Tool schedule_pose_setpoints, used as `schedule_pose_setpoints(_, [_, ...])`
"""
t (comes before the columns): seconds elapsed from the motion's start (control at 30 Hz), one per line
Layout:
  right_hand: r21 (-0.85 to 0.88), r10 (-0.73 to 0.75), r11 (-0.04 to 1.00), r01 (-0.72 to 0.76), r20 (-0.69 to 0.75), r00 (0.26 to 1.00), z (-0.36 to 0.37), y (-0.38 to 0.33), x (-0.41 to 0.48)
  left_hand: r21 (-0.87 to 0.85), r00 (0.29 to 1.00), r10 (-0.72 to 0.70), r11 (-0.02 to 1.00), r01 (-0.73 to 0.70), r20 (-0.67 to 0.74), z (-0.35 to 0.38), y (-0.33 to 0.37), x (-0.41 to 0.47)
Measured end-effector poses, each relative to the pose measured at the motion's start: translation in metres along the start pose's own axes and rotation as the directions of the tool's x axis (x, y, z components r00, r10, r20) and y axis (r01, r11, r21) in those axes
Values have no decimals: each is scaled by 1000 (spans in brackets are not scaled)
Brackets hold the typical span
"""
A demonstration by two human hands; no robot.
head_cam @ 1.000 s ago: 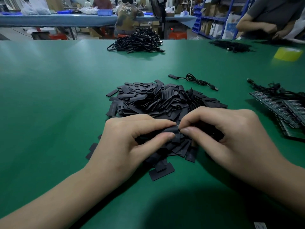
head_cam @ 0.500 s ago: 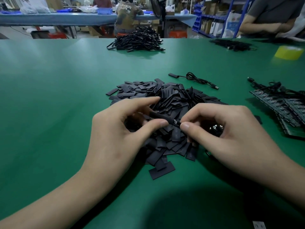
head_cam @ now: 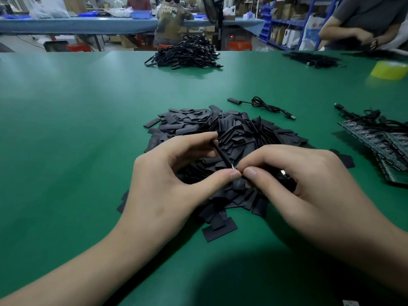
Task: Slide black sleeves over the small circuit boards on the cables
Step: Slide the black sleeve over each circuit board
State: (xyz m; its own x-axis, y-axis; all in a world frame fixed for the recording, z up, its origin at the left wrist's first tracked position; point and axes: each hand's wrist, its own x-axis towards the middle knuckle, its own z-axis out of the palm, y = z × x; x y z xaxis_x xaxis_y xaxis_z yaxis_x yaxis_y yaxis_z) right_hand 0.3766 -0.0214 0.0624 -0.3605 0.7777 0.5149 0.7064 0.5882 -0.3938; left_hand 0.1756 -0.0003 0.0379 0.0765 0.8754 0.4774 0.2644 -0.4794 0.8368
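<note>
A heap of flat black sleeves (head_cam: 225, 133) lies on the green table (head_cam: 66, 129) in front of me. My left hand (head_cam: 172, 180) pinches one black sleeve (head_cam: 221, 154) between thumb and forefinger, seen edge-on and slanting up to the left. My right hand (head_cam: 293, 180) pinches the small circuit board's end at the sleeve's lower mouth, fingertips touching my left thumb. A coiled cable with a shiny plug (head_cam: 283, 173) sits inside my right palm, mostly hidden.
A finished cable (head_cam: 262, 106) lies behind the heap. Circuit board panels with cables (head_cam: 379, 142) lie at the right. A cable pile (head_cam: 185, 55) sits at the far edge, a yellow tape roll (head_cam: 389, 70) far right. Another person's arms (head_cam: 353, 35) work beyond it.
Both hands have lifted slightly off the heap. The sleeve has turned from lying flat to standing edge-on and slanting, with my left forefinger moved up along it.
</note>
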Motion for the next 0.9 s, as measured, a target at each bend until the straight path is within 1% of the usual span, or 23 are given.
schedule_pose_setpoints(0.17, [22, 11, 1000, -11, -19, 1000, 0, 0, -1, 115, 992, 122, 986, -124, 24, 0, 3, 0])
schedule_pose_setpoints(0.3, [44, 36, 998, -35, -17, 999, 0, -1, -1, 159, 986, 169, 973, -169, 18, 0, 4, 1])
schedule_pose_setpoints(0.4, [171, 97, 981, -93, -14, 995, 0, -2, -2, 154, 983, 185, 971, -182, -8, -1, 4, 0])
schedule_pose_setpoints(0.5, [301, 159, 939, -166, 48, 986, 1, -1, -1, 150, 979, 201, 969, -195, -26, -2, 4, 0])
schedule_pose_setpoints(0.63, [402, 198, 888, -223, 105, 975, 4, 1, 0, 177, 973, 230, 959, -222, -26, -3, 6, 0])
schedule_pose_setpoints(0.8, [410, 186, 885, -222, 127, 974, 3, 2, 0, 198, 967, 255, 949, -247, -17, -2, 5, 0])
schedule_pose_setpoints(0.87, [369, 162, 909, -194, 116, 980, 1, 0, -1, 176, 970, 239, 957, -230, -33, -2, 4, 0])
schedule_pose_setpoints(0.9, [322, 147, 930, -177, 116, 982, -1, -1, -1, 146, 975, 218, 967, -208, -51, -2, 3, 0])
